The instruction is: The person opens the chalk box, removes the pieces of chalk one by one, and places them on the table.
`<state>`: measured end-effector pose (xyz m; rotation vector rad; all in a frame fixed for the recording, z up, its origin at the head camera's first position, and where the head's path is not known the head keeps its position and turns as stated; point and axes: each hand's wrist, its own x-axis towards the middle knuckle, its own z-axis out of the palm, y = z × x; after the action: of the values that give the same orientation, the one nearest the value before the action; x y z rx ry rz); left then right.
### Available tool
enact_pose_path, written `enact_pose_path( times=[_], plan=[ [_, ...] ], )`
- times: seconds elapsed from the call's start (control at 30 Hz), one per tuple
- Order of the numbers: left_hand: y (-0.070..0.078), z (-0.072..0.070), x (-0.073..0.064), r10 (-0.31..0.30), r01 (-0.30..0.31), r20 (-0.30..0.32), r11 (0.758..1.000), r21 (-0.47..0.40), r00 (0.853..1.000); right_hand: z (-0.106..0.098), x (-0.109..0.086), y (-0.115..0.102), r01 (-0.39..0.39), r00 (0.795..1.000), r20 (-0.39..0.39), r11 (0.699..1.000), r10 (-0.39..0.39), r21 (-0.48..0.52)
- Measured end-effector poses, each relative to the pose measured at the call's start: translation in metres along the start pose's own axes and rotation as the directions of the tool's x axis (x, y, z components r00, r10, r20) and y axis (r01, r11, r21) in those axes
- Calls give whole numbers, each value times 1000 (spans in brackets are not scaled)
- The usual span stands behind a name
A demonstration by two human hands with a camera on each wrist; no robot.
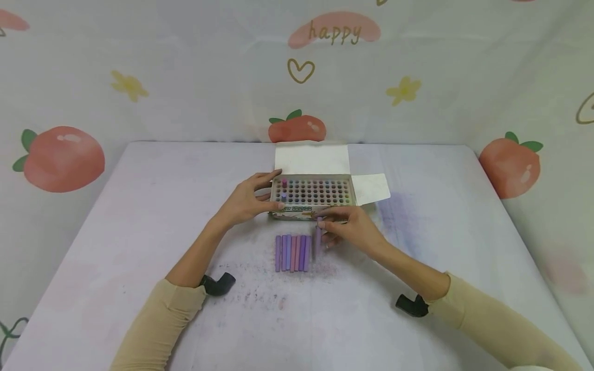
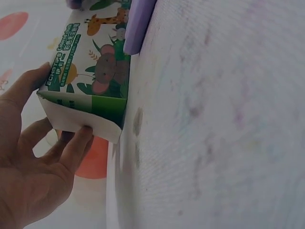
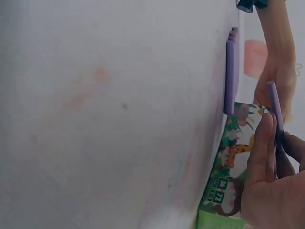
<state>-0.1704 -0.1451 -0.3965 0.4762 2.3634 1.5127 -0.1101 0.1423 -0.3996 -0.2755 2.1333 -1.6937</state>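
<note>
An opened chalk box (image 1: 297, 212) with animal pictures on its front holds a tray of round holes. One magenta chalk (image 1: 284, 183) and one bluish chalk (image 1: 284, 196) stand up at its left end. My left hand (image 1: 245, 202) grips that end, thumb at the front corner and fingers spread around the side; the left wrist view shows fingers against the white end flap (image 2: 76, 117). Just before the box's front, my right hand (image 1: 355, 229) pinches a purple chalk stick (image 3: 275, 102) between thumb and fingers. Several purple and pink chalk sticks (image 1: 297, 253) lie in a row nearer me.
The box's white lid (image 1: 312, 157) is folded back behind it, and a side flap (image 1: 371, 188) sticks out to the right. Chalk dust smudges (image 1: 260, 296) mark the white tabletop (image 1: 153, 216). A printed cloth (image 1: 209, 67) hangs behind the table.
</note>
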Motion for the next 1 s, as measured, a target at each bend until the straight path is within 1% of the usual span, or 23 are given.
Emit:
enact_pose_path(
  times=[0.13, 0.27, 0.37, 0.5, 0.6, 0.73, 0.9, 1.0],
  plan=[
    [0, 1, 1, 3, -3, 0, 1000, 8, 1000, 2, -2, 6, -22, 1000, -2, 1000, 22, 0],
    [0, 1, 1, -2, 2, -5, 1000, 16, 1000, 5, -2, 11, -67, 998, 1, 998, 67, 11],
    [0, 1, 1, -9, 9, -6, 1000, 15, 1000, 7, -1, 14, -113, 994, 15, 993, 113, 35],
    [1, 1, 1, -22, 22, -7, 1000, 7, 1000, 9, 0, 17, -152, 988, 30, 986, 150, 67],
    [1, 2, 2, -20, 20, -5, 1000, 4, 1000, 9, 0, 17, -175, 984, 34, 982, 173, 70],
    [1, 2, 3, -6, 6, 3, 1000, 15, 1000, 8, 1, 20, -199, 980, 38, 978, 196, 66],
    [1, 0, 1, -12, 12, 0, 1000, 29, 1000, 9, 2, 22, -205, 978, 60, 977, 202, 59],
    [1, 0, 1, -12, 12, 0, 1000, 24, 1000, 10, 1, 21, -215, 976, 53, 975, 213, 55]
  ],
)
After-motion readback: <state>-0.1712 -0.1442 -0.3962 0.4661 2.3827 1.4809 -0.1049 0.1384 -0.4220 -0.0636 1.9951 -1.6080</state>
